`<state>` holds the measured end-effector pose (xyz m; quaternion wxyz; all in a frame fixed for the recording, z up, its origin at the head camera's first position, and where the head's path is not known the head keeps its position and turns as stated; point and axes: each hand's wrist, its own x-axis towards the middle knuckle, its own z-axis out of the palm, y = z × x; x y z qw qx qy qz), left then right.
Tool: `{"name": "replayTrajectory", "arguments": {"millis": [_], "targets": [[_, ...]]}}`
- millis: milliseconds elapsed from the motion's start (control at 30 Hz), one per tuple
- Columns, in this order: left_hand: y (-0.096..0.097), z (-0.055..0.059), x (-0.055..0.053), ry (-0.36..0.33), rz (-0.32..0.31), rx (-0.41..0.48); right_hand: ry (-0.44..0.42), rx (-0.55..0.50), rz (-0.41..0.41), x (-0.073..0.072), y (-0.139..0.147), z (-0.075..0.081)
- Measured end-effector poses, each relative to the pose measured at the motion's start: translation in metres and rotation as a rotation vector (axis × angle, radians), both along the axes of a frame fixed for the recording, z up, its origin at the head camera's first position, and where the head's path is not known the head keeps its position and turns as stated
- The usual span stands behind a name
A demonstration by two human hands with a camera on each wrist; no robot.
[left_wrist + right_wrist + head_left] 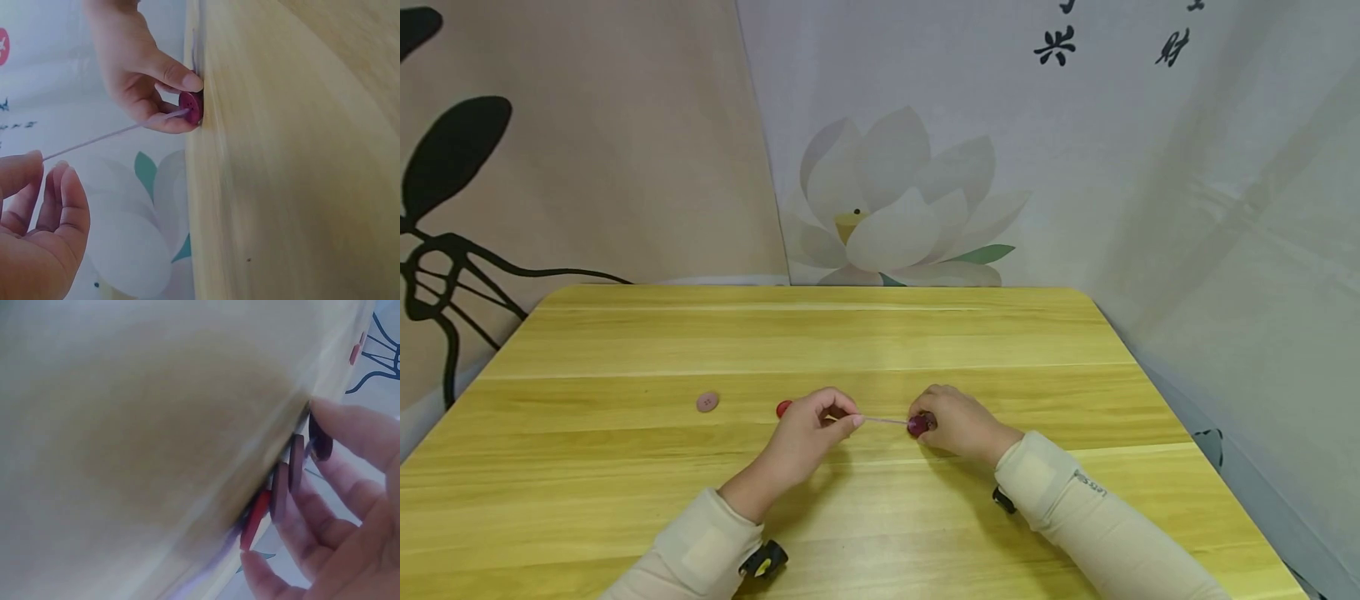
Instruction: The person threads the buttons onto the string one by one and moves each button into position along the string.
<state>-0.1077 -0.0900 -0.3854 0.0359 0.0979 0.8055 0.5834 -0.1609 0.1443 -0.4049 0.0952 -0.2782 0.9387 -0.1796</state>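
In the head view my left hand pinches a thin pale purple cord between thumb and index finger. The cord runs taut to a dark red button, which my right hand grips by its edges just above the table. The left wrist view shows the cord coming out of a hole in that button. Inside the right hand's fingers, the right wrist view shows several buttons in a row: a dark one, brownish ones and a bright red one. Purple cord trails beyond the red button.
A dusty pink button lies on the wooden table to the left. Beside it, partly hidden behind my left hand, is a red button. A printed curtain hangs behind the table's far edge.
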Motion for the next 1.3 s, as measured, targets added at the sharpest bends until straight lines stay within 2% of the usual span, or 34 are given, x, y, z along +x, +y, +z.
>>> {"name": "replayTrajectory", "arguments": {"millis": [300, 600, 767, 1000, 1300], "targets": [[0.001, -0.005, -0.002, 0.006, 0.002, -0.002, 0.004, -0.016, 0.026, 0.001, 0.001, 0.0], [0.001, -0.006, -0.002, 0.001, 0.008, -0.003, -0.048, -0.073, -0.048, 0.005, -0.001, 0.002], [0.002, -0.006, -0.002, -0.004, 0.006, 0.0, -0.07, -0.162, -0.077, 0.007, -0.003, 0.007], [0.002, -0.006, -0.003, -0.006, 0.004, 0.005, -0.096, -0.267, -0.157, 0.011, -0.009, 0.019], [0.002, -0.007, -0.004, -0.003, -0.009, 0.01, -0.134, -0.396, -0.12, 0.022, -0.017, 0.023]]}}
